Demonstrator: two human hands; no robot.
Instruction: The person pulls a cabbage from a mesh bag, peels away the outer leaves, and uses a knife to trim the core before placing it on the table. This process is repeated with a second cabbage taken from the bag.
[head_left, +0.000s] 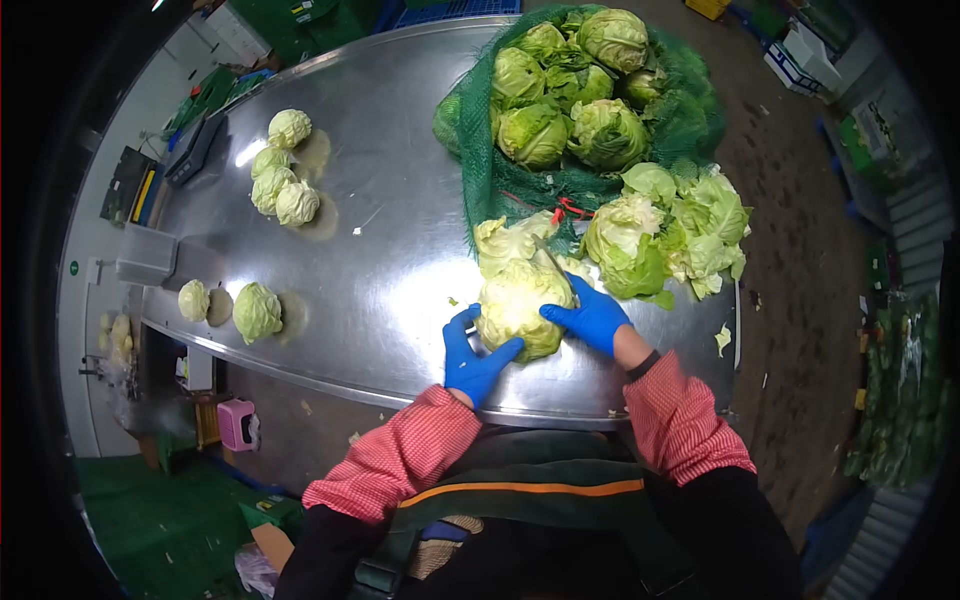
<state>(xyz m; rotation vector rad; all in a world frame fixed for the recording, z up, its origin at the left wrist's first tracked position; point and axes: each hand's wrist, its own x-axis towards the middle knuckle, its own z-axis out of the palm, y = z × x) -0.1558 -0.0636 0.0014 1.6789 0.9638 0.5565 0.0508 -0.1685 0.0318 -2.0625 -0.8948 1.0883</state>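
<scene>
A pale green cabbage sits on the steel table near its front edge, between my two blue-gloved hands. My left hand cups its lower left side, thumb along the front. On the right side my right hand presses with its thumb against the leaves. A thin grey edge, like a knife blade, slants up from behind the cabbage near my right fingers; whether that hand holds it I cannot tell. Loose outer leaves lie just behind the cabbage.
A green mesh sack full of untrimmed cabbages stands at the back right, with a red tie. Peeled leaves pile up at the table's right edge. Several trimmed cabbages rest on the left of the steel table, near a clear bin.
</scene>
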